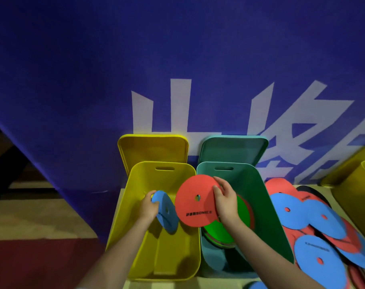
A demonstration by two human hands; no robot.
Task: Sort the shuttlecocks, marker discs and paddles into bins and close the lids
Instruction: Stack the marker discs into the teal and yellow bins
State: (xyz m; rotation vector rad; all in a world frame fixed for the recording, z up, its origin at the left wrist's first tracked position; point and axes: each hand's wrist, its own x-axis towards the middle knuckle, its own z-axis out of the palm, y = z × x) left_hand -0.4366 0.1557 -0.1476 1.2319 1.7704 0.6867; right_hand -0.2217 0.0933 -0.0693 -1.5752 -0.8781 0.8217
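Note:
My left hand grips a blue marker disc, tilted on edge inside the yellow bin. My right hand holds a red marker disc by its right rim, over the wall between the yellow bin and the green bin. A green disc tops a stack of discs inside the green bin. A heap of blue and red discs lies on the table to the right. Both lids, yellow lid and green lid, stand upright behind their bins.
A blue banner with white characters hangs right behind the bins. Another yellow bin sits at the far right edge. The table's left edge lies just beside the yellow bin, with floor below.

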